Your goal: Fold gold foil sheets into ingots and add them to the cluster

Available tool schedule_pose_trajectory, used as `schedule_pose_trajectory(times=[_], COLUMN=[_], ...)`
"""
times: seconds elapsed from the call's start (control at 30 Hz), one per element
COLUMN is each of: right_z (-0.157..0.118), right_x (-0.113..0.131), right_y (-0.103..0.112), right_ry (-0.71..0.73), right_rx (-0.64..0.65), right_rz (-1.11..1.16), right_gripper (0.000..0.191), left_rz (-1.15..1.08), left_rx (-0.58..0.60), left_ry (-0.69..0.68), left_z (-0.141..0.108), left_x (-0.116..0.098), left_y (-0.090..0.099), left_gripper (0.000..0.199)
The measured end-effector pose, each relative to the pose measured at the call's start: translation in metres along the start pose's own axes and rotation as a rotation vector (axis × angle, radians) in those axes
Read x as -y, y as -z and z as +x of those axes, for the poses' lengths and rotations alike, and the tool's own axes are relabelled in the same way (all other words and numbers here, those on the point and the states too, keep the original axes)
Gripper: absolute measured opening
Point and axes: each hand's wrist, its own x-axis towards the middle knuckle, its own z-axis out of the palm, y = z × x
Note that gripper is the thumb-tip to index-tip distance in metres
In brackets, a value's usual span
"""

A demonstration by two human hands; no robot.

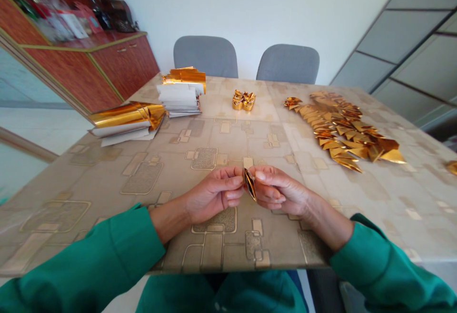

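Between my two hands, over the near middle of the table, is a small folded piece of gold foil paper. It stands on edge with a narrow dark opening along its length. My left hand pinches its left side between thumb and fingers. The other side is gripped by my right hand, thumb on top and fingers curled below. Farther off lies a small group of shaped gold paper pieces. To the right spreads a large heap of pointed, folded gold paper pieces.
A patterned cloth covers the table. At the left lie a gold and white stack of paper sheets and a taller paper stack. Two grey chairs stand behind the far edge. A wooden cabinet is at the back left.
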Motion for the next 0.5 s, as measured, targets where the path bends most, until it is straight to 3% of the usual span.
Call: schedule_pose_trajectory(times=[0.2,0.37,0.5], right_z=[0.0004,0.0034,0.006], right_x=[0.0038,-0.0001,-0.0026], right_y=[-0.0005,0.0022,0.0041], right_ry=[-0.023,-0.029,0.014], right_rx=[0.019,-0.017,-0.062], right_rz=[0.041,0.046,0.008], right_gripper=[0.018,0.025,0.029], left_rz=[-0.133,-0.204,-0.194], left_rx=[-0.075,-0.096,-0.13], left_ry=[0.004,-0.015,-0.056], left_z=[-0.0001,0.0015,0.0028], left_x=[0.0024,0.0033,0.0043], left_y=[-0.0037,-0.0054,-0.0061], left_gripper=[0.021,0.018,0.027])
